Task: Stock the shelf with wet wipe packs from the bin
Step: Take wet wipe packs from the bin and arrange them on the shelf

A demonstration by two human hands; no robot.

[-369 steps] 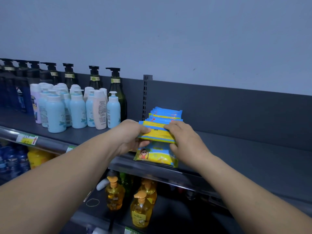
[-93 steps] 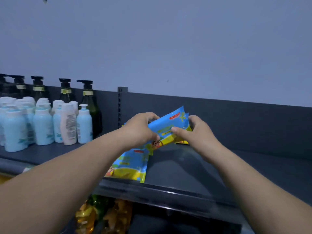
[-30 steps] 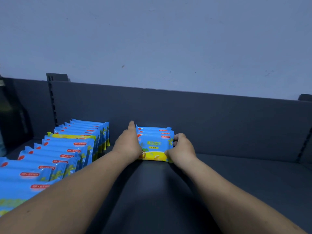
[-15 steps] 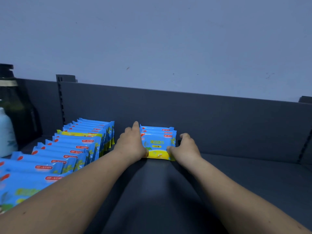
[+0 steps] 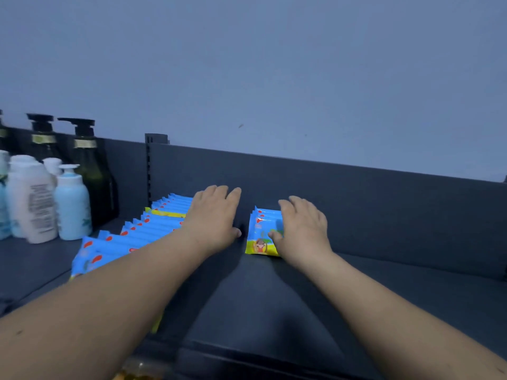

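My hands at the stack of wet wipe packs (image 5: 260, 234) on the shelf (image 5: 260, 297).
My right hand (image 5: 301, 229) lies loosely spread over its top, thumb against the front; my left hand (image 5: 212, 218), flat and empty, hovers at its 9 o'clock. The row of packs (image 5: 153, 231) and bottles (image 5: 71, 204) lie further toward 9.

Toiletries at the far left
Behind the white bottle (image 5: 30, 204) and pale blue bottle (image 5: 72, 207) stand dark green pump bottles (image 5: 90, 171); plain wall (image 5: 274, 64) above.

Bare shelf (image 5: 411, 283) right; wipe rows (image 5: 153, 231) left.
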